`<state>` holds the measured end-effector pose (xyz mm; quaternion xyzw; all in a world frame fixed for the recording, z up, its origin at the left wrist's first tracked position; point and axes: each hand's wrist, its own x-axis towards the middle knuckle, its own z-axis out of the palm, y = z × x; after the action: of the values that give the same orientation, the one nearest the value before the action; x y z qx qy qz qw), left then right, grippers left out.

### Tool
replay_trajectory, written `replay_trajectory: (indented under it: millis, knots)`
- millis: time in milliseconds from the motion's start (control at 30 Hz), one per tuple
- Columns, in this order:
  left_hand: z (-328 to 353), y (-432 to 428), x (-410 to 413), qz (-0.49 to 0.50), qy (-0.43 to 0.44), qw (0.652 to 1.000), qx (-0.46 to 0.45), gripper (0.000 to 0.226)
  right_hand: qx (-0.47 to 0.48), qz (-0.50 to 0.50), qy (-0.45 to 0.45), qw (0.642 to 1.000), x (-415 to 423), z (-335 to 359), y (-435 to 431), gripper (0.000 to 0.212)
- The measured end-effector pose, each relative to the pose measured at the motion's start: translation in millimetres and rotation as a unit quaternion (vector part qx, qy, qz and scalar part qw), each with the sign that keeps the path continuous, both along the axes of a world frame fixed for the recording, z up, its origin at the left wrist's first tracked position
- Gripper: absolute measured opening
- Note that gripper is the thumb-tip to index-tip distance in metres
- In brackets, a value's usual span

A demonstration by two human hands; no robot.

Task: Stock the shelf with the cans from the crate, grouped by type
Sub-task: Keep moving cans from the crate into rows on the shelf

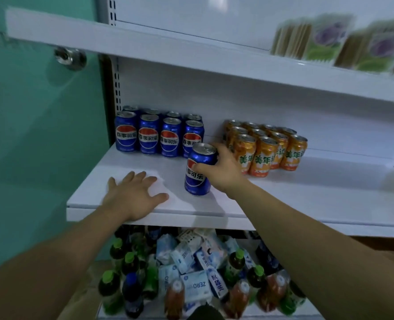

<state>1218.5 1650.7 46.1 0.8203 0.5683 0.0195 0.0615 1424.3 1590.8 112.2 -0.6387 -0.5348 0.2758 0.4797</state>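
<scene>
From my remote seat I see the right hand's (219, 168) fingers (221, 150) curled round a blue cola can (197, 175), thumb on its front and the others wrapped behind near the rim; the can's base sits on the white shelf (306, 195). Just beyond those fingers and to their left stands the block of blue cans (159, 137), the nearest one right behind the held can. Close on the fingers' right is the cluster of orange cans (267, 150); I cannot tell whether they touch. Further left, the left hand (133, 195) holds nothing, its fingers (142, 179) spread flat on the shelf surface. Below both hands lie green-capped bottles (129, 262) and pale blue packs (196, 287).
</scene>
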Motion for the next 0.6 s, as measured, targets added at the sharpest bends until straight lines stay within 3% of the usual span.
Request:
replay_trajectory:
  millis: [200, 433, 600]
  knots:
    - [0, 1, -1, -0.007, -0.011, 1.0, 0.006, 0.076, 0.01, 0.06, -0.022, 0.998, -34, 3, 51, 0.052]
    - [1, -1, -1, -0.005, -0.018, 1.0, 0.025, 0.078, 0.011, 0.109, -0.072, 0.991, -79, 5, 101, 0.07]
    - [2, -3, -2, -0.011, -0.011, 1.0, 0.027, 0.077, 0.025, 0.116, -0.068, 0.991, -98, 1, 122, 0.057]
